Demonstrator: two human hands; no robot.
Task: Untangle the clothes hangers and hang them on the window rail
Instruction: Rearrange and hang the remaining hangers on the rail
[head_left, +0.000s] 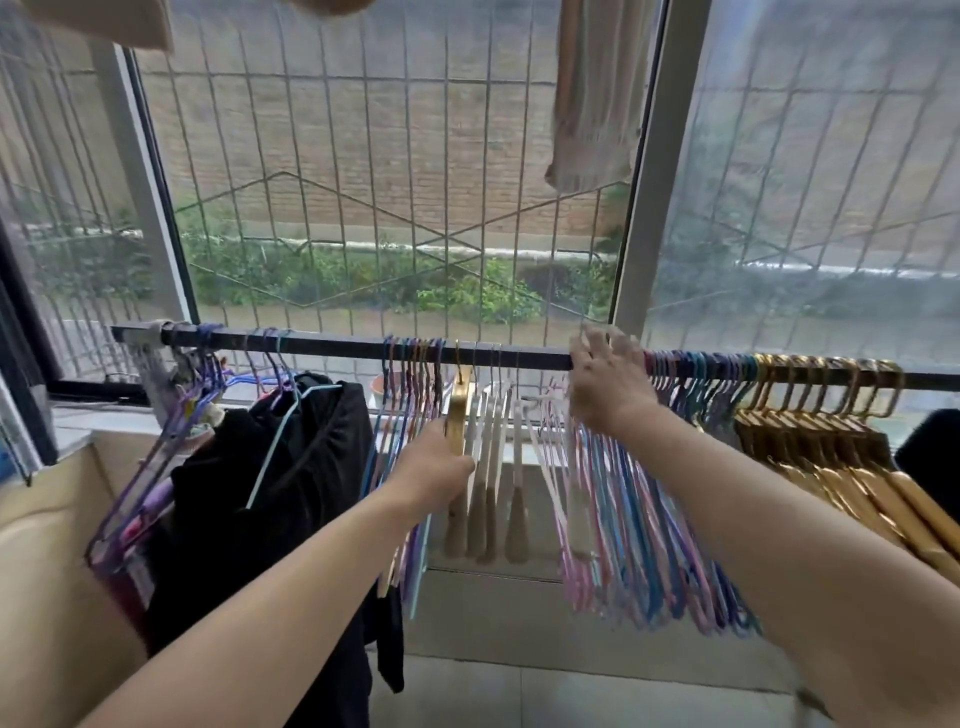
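While left hand (441, 467) grips gold hanger (458, 410) under the rail (519, 356), right hand (605, 384) spreads open on it

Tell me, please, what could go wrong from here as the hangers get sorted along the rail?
The left hand grips a lone gold hanger among white ones; pulling it could snag them. The right hand reaches into tightly packed coloured wire hangers, whose hooks could tangle again or slip off the rail.
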